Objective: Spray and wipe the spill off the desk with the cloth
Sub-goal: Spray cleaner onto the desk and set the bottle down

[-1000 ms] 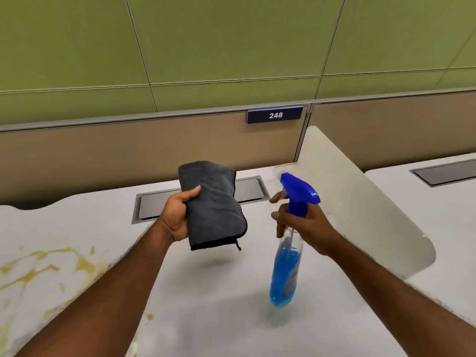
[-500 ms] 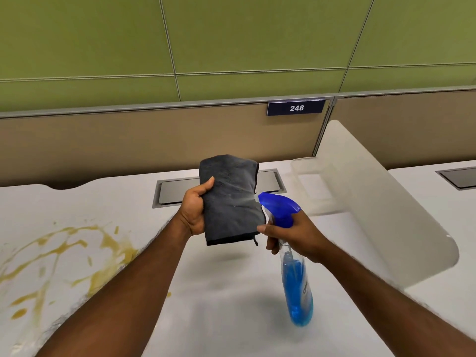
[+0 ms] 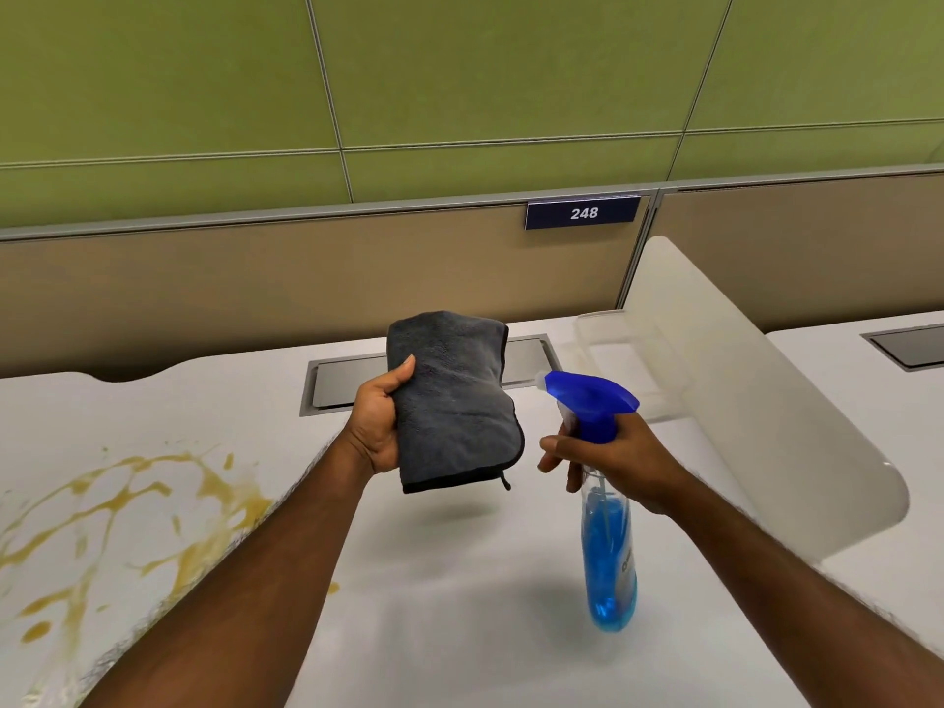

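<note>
Grey cloth [image 3: 454,401] is being gripped by left hand [image 3: 378,426]; spray bottle [image 3: 605,513] is being clutched by right hand [image 3: 620,457], both above bench [image 3: 459,605]; yellow spill [image 3: 127,508] is lying far left.

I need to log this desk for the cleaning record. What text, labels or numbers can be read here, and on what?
"248": white digits on the dark blue plate fixed to the partition's top rail.
Spray bottle label: some print shows, too blurred and turned away to read.
No other text is visible.
</note>
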Motion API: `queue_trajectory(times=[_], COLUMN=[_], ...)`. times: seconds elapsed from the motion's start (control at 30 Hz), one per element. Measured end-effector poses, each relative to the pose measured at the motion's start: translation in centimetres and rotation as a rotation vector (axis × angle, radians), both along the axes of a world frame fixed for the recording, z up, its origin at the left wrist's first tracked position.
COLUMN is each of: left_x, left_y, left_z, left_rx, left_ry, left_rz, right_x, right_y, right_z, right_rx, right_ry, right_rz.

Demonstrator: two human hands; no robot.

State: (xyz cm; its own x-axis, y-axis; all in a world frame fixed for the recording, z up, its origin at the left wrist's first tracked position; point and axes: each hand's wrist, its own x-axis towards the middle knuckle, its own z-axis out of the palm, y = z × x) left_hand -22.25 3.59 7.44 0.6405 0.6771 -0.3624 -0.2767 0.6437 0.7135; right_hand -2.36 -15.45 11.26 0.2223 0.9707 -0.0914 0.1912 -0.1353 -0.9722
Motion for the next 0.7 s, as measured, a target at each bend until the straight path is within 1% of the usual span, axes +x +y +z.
queue_trajectory(times=[0.1, 0.33, 0.53, 0.63, 0.7], left_x=[-0.4, -0.9, -0.5, 0.0, 0.2], left_y=[0.1, 0.1, -0.4, -0.9, -1.3], left_z=[0.0, 0.0, -0.3, -0.4, -0.7], left_rx=[-0.006, -0.01, -0.013, -0.012, -0.023], left_ry=[-0.007, -0.009, -0.014, -0.034, -0.044], left_rz=[0.018, 0.018, 0.035, 0.022, 0.018], right_x=[0.5, 1.7, 3.2, 3.9, 4.4], right_y=[-0.4, -1.2, -1.4, -1.3, -1.1], right_z=[0.2, 0.5, -0.4, -1.1, -1.8], right_rx=[-0.006, 0.091, 0.151, 0.189, 0.221], right_ry=[-0.008, 0.07, 0.007, -0.03, -0.058], right_rz=[-0.02, -0.022, -0.028, -0.102, -0.203])
